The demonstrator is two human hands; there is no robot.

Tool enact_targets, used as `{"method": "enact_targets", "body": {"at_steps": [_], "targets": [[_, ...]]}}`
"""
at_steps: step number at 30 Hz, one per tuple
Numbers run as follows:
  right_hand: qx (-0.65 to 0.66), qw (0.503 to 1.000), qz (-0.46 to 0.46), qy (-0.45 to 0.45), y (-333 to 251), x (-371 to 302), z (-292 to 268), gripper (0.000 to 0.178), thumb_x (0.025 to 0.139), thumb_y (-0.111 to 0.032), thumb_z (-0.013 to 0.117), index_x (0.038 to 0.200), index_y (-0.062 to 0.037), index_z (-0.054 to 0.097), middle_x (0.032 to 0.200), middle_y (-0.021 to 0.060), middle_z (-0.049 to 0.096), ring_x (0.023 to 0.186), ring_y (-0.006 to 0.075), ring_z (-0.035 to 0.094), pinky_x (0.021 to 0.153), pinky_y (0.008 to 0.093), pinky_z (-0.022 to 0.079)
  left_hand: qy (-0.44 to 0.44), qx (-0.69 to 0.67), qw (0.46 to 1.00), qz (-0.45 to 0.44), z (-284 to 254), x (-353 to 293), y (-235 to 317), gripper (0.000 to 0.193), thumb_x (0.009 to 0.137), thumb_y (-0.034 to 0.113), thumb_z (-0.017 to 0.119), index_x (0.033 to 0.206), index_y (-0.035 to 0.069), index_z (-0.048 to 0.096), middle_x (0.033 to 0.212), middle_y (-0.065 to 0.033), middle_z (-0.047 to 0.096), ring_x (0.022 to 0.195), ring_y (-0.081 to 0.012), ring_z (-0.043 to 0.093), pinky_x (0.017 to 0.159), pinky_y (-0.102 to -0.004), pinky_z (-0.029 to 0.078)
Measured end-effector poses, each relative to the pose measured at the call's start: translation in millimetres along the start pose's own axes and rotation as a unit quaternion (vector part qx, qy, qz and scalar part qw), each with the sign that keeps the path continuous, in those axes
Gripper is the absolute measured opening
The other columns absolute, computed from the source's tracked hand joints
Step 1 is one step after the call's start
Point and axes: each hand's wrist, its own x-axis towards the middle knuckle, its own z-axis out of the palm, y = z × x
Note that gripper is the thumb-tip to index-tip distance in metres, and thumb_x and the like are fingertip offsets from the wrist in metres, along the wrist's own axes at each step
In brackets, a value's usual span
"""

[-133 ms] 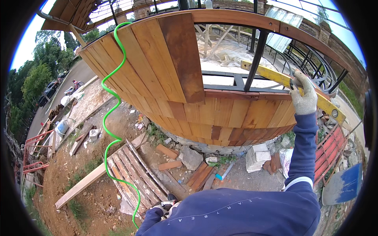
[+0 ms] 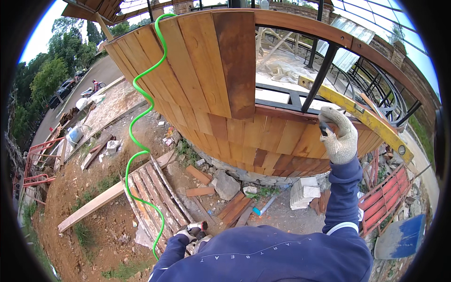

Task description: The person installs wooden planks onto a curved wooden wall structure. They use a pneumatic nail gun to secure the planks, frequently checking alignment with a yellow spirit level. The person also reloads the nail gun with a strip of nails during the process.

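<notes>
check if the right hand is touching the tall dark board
Apart: in the head view, lighter boards show in the gap between the right hand and the tall dark board.

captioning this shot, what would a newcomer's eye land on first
The bright green hose jumps out, winding down the left half from the top of the curved wooden wall. Next comes the yellow level slanting across the upper right, then the gloved right hand raised just below it.
</notes>
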Motion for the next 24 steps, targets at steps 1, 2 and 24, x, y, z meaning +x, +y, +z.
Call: {"method": "enact_targets", "body": {"at_steps": [1, 2, 24], "targets": [[0.044, 0.999, 0.01, -0.017, -10, 9, 18, 0.045, 0.08, 0.001, 0.069, 0.125, 0.0026, 0.064, 0.114, 0.0141, 0.07, 0.105, 0.0195, 0.068, 0.099, 0.0343, 0.05, 0.021, -0.014, 1.0, 0.009, 1, 8, 2, 0.062, 0.073, 0.045, 0.083, 0.122, 0.01, 0.069, 0.101, -0.0106, 0.075, 0.089, -0.0237, 0.072, 0.083, -0.0371, 0.054], [0.091, 0.995, 0.018, -0.036, -18, 26, 37, 0.044, 0.08, 0.0, 0.069, 0.124, 0.0026, 0.064, 0.114, 0.0139, 0.07, 0.105, 0.0192, 0.067, 0.098, 0.034, 0.05, 0.044, -0.031, 0.998, 0.015, -4, 12, 7, 0.06, 0.072, 0.045, 0.083, 0.118, 0.008, 0.071, 0.1, -0.0119, 0.075, 0.089, -0.0253, 0.072, 0.082, -0.0379, 0.054], [0.015, 0.967, -0.089, -0.237, -45, 205, 163, 0.027, 0.085, -0.02, 0.068, 0.102, 0.0002, 0.073, 0.082, 0.0102, 0.073, 0.071, 0.0172, 0.068, 0.069, 0.0327, 0.056, -0.061, -0.179, 0.976, -0.111, 26, -57, 10, 0.082, 0.072, 0.06, 0.078, 0.135, 0.01, 0.062, 0.128, -0.012, 0.068, 0.118, -0.0271, 0.064, 0.1, -0.0365, 0.049]]}}
